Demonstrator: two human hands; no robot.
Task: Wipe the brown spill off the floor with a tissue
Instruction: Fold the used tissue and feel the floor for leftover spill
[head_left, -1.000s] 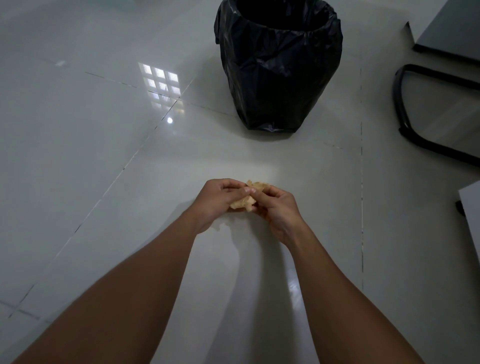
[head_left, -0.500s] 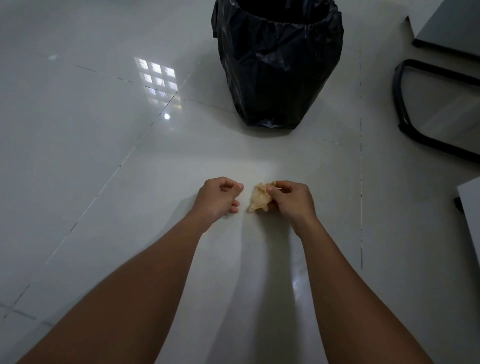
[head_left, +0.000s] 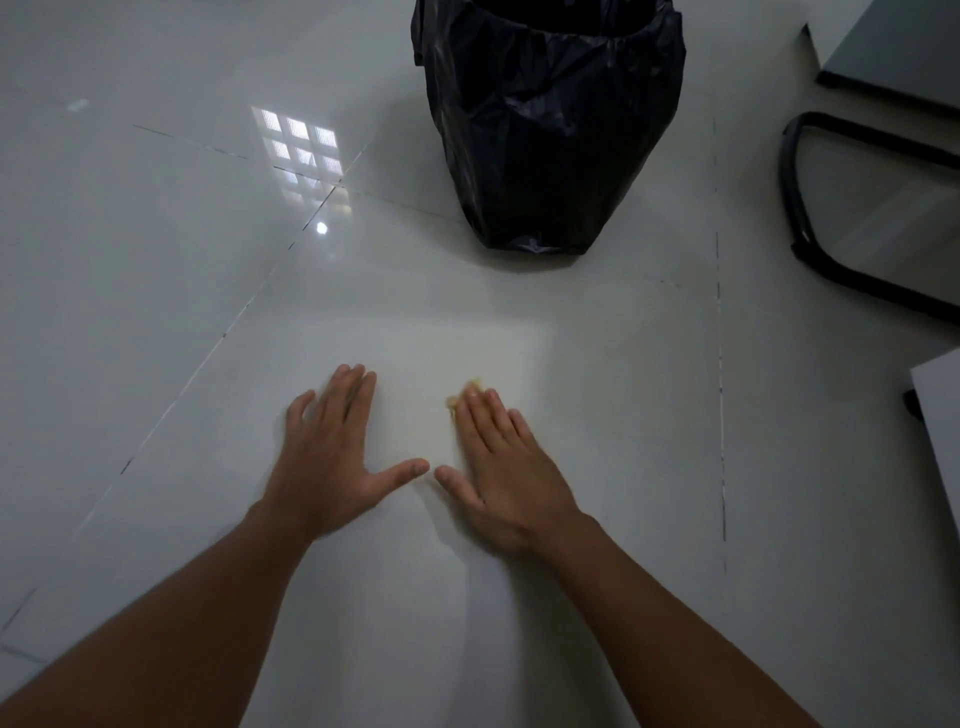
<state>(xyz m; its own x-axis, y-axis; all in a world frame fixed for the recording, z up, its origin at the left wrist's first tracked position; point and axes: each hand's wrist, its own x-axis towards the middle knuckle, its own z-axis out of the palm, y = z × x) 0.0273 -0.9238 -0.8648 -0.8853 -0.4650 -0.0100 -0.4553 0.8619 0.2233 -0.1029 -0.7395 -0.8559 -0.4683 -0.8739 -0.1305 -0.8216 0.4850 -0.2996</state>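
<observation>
Two hands lie flat on the pale floor (head_left: 156, 312) in the head view: the left hand (head_left: 332, 457) with straight fingers and nothing under it, the right hand (head_left: 506, 467) pressing a stained tissue (head_left: 464, 396), of which only a yellowish edge shows past the fingertips, well short of the black bin (head_left: 550, 130). Being a thin damp wad, the tissue is probably light, limp and easily torn, so it likely wipes best under flat fingers and lifts best by pinching the whole bunch.

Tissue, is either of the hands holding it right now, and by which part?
Neither grips it. The right hand lies flat with straight fingers pressing the tissue to the floor; only its edge shows. The left hand rests flat, holding nothing.
</observation>
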